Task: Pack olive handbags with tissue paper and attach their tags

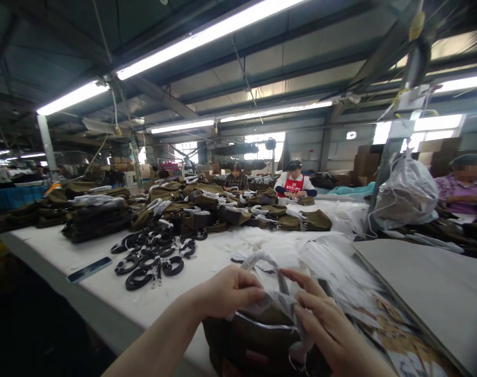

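A dark olive handbag [257,343] with a silver zip stands at the near edge of the white table. Its handles [262,257] are wrapped in pale tissue-like covering and arch up above the zip. With fingers curled, my left hand [232,293] pinches the wrapped handle on the left side. My right hand [320,311] has its thumb and fingers closed on the wrapped handle at the right, with the index finger stretched forward along it. A metal ring [298,356] hangs below the right hand on the bag's front.
Coiled black straps [147,259] with metal clips and a phone [89,269] lie at the left. Piled olive bags [199,204] fill the table's back. Clear plastic sleeves [340,262] and a large pale board [430,277] are at the right. Co-workers [295,183] sit beyond.
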The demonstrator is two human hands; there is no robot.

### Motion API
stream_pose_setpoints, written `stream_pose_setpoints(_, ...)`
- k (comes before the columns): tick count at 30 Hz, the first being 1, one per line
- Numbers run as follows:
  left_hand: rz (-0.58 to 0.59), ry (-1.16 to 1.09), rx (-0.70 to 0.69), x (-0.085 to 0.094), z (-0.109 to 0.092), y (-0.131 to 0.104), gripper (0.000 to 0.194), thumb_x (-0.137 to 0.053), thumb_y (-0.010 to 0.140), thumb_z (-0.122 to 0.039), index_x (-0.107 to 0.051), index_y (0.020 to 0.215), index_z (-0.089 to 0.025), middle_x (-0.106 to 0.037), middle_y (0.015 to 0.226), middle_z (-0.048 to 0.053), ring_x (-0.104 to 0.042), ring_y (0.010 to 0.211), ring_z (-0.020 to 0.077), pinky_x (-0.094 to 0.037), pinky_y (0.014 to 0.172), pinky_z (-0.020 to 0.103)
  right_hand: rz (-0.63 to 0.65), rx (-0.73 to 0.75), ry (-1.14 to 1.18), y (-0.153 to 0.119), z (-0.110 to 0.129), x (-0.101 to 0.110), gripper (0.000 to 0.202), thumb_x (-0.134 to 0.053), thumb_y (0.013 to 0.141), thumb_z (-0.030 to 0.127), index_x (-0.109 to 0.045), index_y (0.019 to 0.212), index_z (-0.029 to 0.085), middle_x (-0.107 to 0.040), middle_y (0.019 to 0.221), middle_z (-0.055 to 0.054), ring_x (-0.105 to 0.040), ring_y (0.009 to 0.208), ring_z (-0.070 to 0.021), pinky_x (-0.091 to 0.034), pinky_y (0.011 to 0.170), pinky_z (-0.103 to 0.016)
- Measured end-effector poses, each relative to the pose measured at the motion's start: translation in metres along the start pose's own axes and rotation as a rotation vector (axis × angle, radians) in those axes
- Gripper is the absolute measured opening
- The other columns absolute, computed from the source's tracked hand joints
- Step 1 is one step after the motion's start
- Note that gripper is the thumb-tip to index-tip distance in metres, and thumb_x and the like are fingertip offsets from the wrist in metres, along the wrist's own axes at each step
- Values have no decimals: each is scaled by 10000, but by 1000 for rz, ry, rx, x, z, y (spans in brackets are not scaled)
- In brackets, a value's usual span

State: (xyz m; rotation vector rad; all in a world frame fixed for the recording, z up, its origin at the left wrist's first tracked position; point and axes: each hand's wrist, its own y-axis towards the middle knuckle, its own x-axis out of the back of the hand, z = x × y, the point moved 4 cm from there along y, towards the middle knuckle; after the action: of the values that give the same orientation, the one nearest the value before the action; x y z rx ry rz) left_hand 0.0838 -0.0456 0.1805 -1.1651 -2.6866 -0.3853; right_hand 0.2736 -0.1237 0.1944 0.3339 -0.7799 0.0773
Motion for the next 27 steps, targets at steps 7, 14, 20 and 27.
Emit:
stream_pose_setpoints(7,-108,281,-161,-10,-16,-14,333,-795,669,-373,-526,662,-176,-523,647,-23,-458,598,109,-326,546,232,50,34,285,7,-17,-8,469,-404,918,643,-586,803,226,-582,1205,-116,-540,1146,-311,-426,1005,-435)
stream_pose_setpoints(14,-610,895,-513,-33,-44,-32,508,-598,655,-91,-620,1159,-147,-661,1195,143,-612,1086,280,-491,890,362,104,-69,276,-11,-9,-14,481,-787,627,363,-492,990,251,-583,1032,-17,-520,950,-227,-439,829,-356)
stream_pose_setpoints(20,291,152,259,-37,1,-15,401,-736,738,-518,-550,675,-168,-475,536,-40,-385,445,71,-276,417,193,86,-124,284,-20,-12,-19,670,-859,557,352,-544,1141,261,-648,962,2,-588,862,-220,-453,746,-352)
stream_pose_setpoints(27,-269,-257,118,-5,32,7,725,-667,593,-883,-442,610,-194,-261,393,-110,-141,323,13,-98,320,153,-296,5,117,-29,-41,26,401,-637,837,451,-579,1172,239,-693,1160,-97,-621,1100,-279,-461,997,-502)
